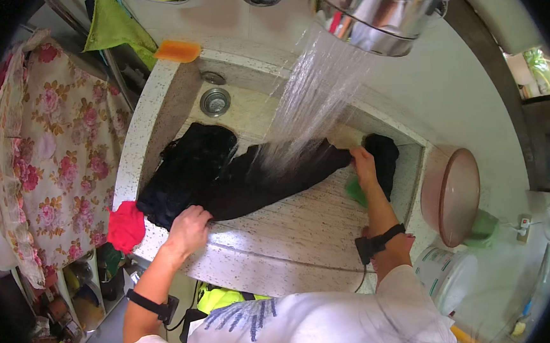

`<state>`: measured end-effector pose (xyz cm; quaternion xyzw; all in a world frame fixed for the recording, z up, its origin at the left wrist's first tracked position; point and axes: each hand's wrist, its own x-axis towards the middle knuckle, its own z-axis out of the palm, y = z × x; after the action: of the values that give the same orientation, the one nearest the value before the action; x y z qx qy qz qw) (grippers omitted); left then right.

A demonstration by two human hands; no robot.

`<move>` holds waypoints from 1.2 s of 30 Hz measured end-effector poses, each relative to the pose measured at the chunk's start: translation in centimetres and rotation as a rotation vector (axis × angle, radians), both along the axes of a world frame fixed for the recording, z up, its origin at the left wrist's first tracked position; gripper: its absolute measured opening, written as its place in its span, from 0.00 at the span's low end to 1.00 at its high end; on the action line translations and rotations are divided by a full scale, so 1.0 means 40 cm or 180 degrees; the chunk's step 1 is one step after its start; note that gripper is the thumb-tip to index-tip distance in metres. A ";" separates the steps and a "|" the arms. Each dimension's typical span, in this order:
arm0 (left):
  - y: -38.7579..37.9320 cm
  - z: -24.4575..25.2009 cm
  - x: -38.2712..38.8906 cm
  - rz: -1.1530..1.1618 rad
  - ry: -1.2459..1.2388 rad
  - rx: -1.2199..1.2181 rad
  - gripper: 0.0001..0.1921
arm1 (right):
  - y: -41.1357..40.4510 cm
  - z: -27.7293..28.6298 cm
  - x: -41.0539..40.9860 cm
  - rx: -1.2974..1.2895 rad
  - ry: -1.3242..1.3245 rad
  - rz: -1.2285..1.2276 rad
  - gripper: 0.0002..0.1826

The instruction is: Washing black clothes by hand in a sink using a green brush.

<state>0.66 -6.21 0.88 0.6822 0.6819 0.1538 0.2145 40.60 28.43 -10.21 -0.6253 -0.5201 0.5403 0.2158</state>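
A wet black garment (pixel 270 176) lies stretched across the ribbed washboard slope of a speckled stone laundry sink (pixel 280 247). My left hand (pixel 190 229) grips its near edge at the lower left. At the far right end, my right hand (pixel 363 164) pinches a corner of the cloth. Water sprays from a chrome tap head (pixel 379 16) onto the middle of the fabric. The garment's bunched part (pixel 197 153) rests at the sink's left side. Close to my right hand are a green object (pixel 356 190), partly hidden by my wrist, and another black cloth (pixel 383 164).
A metal drain (pixel 215 102) sits in the sink's far left corner. On the rim lie an orange sponge-like block (pixel 178 51) and a red cloth (pixel 127 227). A pinkish basin (pixel 458 197) and a white bucket (pixel 447 274) stand right. A floral curtain (pixel 63 153) hangs left.
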 end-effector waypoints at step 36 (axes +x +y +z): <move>0.110 0.125 -0.208 0.1485 -0.0762 0.0026 0.13 | 0.062 0.322 -0.048 -0.0871 -0.0101 -0.0187 0.14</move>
<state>-7.66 -1.80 5.89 0.4843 0.7899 0.2815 0.2497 38.66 30.92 2.66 -0.6723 -0.4264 0.5897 0.1360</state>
